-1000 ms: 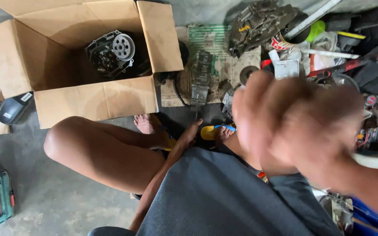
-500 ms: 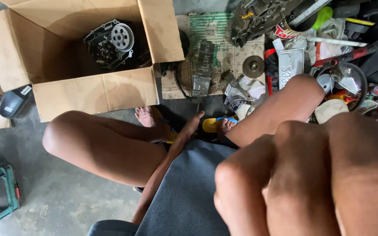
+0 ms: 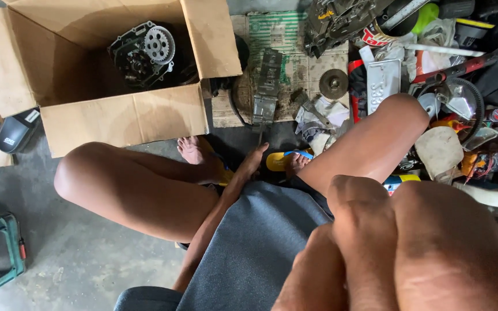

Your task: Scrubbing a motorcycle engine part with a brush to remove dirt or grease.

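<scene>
Curled into a loose fist, the right hand [image 3: 410,247] fills the lower right of the frame, close and blurred; whether it holds anything cannot be told. At upper left, an open cardboard box [image 3: 122,118] holds an engine part with a toothed sprocket [image 3: 159,44]. At centre, the left hand [image 3: 253,164] reaches down between the knees, fingers hidden near a yellow sandal [image 3: 280,159]. Cluttered tools at upper right are cut off.

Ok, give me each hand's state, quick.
Left hand: open, down by the yellow sandal, holding nothing visible.
Right hand: fisted shut; contents cannot be told.
</scene>
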